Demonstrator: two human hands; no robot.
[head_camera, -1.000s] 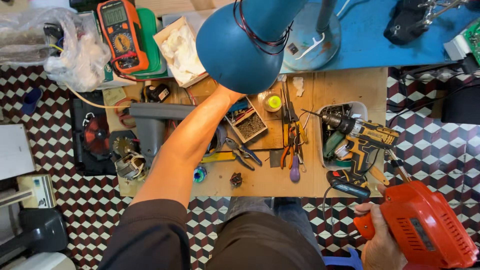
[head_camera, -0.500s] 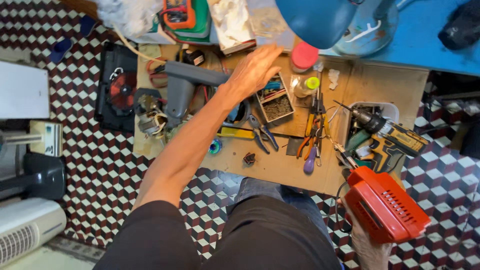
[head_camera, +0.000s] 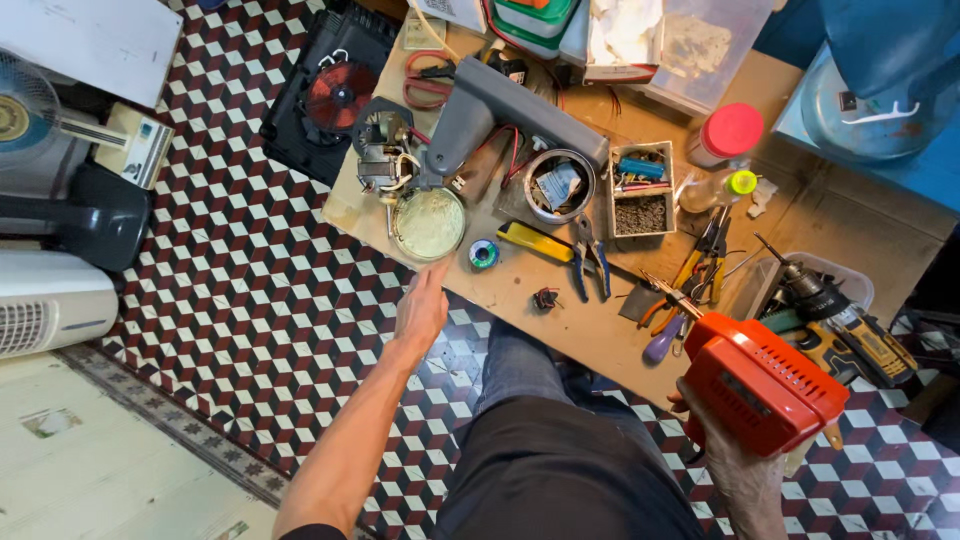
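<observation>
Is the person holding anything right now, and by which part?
The right hand holds an orange power tool from underneath, at its lower end. The left hand holds nothing.

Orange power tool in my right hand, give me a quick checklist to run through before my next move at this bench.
1. Right hand grips the orange power tool: ok.
2. Left hand empty, open, off the bench edge: ok.
3. Bare bench space for the tool: not ok, pliers and screwdrivers crowd it.
4. Tool's cord free: cannot tell.
5. Solder spool within left hand's reach: ok.
</observation>
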